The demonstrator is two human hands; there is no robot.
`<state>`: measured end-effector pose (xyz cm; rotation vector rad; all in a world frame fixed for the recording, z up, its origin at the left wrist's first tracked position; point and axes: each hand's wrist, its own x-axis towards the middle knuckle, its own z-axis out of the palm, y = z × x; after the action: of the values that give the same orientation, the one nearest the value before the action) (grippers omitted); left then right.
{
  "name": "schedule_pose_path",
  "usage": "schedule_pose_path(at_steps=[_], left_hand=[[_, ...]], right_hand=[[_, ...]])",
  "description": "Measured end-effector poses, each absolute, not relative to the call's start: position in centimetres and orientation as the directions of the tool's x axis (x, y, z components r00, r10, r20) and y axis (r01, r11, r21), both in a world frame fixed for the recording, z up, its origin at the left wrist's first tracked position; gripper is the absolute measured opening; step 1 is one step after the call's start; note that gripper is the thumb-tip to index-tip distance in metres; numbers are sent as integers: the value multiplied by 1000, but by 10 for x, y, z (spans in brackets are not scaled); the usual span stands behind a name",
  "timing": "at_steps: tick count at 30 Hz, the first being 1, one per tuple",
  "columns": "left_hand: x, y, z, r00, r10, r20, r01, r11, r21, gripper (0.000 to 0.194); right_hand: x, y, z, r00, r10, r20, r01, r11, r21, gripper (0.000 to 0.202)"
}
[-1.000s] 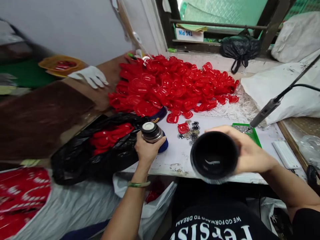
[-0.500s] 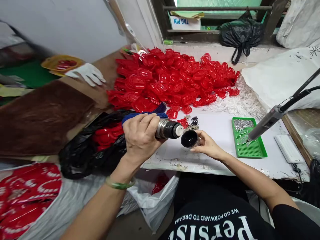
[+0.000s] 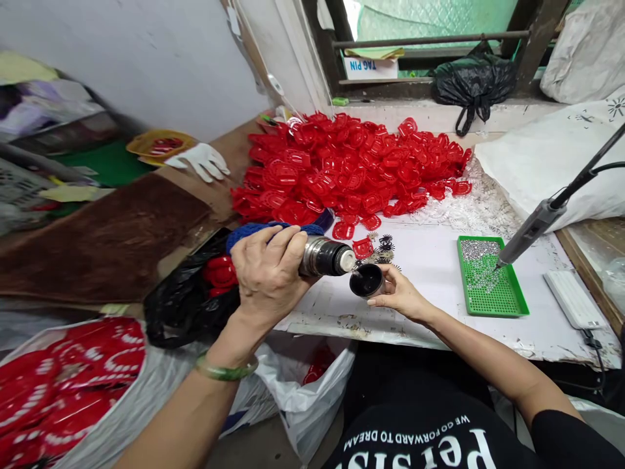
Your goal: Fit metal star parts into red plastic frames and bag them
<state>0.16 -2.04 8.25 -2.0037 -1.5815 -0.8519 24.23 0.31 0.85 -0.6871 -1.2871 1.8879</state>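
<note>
1. While the left hand (image 3: 271,273) holds the steel flask (image 3: 319,254) on its side, mouth toward the cup, this looks like the pouring step: a faint streak seems to link the two.
2. Left fingers: wrapped firmly round the flask body, thumb hidden beneath. Blue knitted material (image 3: 244,234) shows just behind those knuckles.
3. Over to the right hand (image 3: 403,293), thumb and fingers clamped on the right side of the dark cup (image 3: 366,281), its opening up and just below the flask's mouth, above the table's front part. How full? Can't tell.
4. Next move, as I judge it, calls for a steady cup, a gentle flask angle, and levelling the flask before the cup gets too full.
5. Close behind the cup, and here's the risk: spiky black and pale pieces (image 3: 385,247) on the white tabletop (image 3: 336,306), where a spill could wet them.
6. Beyond, a great heap of red plastic pieces (image 3: 351,169) crowds the back.
7. Off to the right, a green tray (image 3: 520,306) of small shiny bits, a grey pen-like tool (image 3: 530,231) slanting over it; both well clear of the cup.
8. Far left, a white glove (image 3: 202,161) lies near the wall.
</note>
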Motion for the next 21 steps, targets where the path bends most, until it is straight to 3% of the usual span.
schedule_pose_path(at_steps=[8,14,17,21], left_hand=[[16,-28,35,-143,780,609,923,-117,367,52],[10,-25,1,-599,735,319,639,198,743,69],[-5,-23,-10,-686,673,275,529,203,824,72],[-21,-23,-20,-757,603,252,481,253,839,78]], right_hand=[[224,0,14,-572,820,-34,-300,-247,-921,72],[229,1,33,-560,829,2,-318,-213,-924,69],[245,2,54,-584,811,38,-293,-167,-942,69],[270,-2,90,-606,789,98,-220,-48,-974,70]])
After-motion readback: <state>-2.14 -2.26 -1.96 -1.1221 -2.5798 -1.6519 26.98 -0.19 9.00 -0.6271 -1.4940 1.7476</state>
